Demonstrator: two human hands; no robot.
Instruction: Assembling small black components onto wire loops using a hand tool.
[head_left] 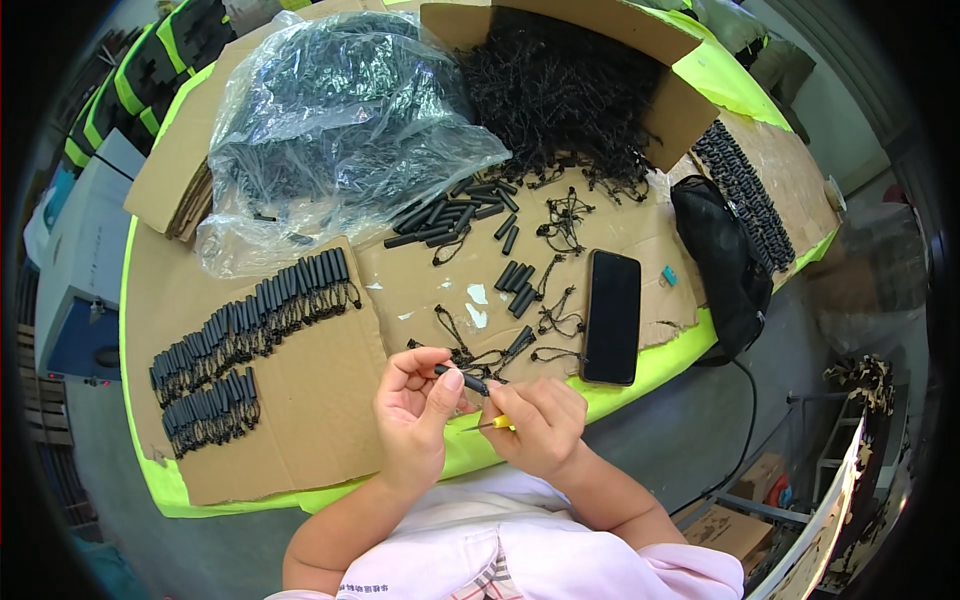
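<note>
Brown cardboard (310,400) covers most of a table draped in a yellow-green cloth (685,365), which shows as a bright rim along the left, bottom and right. Grey floor (690,425) runs past the table at the lower right, where a black cable (752,425) trails toward cartons (730,530). A pale cabinet (85,240) with a blue front stands at the left.

A clear plastic bag (340,110) and an open carton (683,120) of black cords wall off the top. At right centre, a black phone (612,320) and a dark pouch (720,260) bound the work side; rows of corded tubes (255,310) bound the left, with plain cardboard between them and the hands.

Just above the near cloth edge, at bottom centre, the left hand (415,415) pinches a black tube (460,378). The right hand (540,420) closes around a yellow-handled tool (500,422), its fingertips at the tube's right end.
</note>
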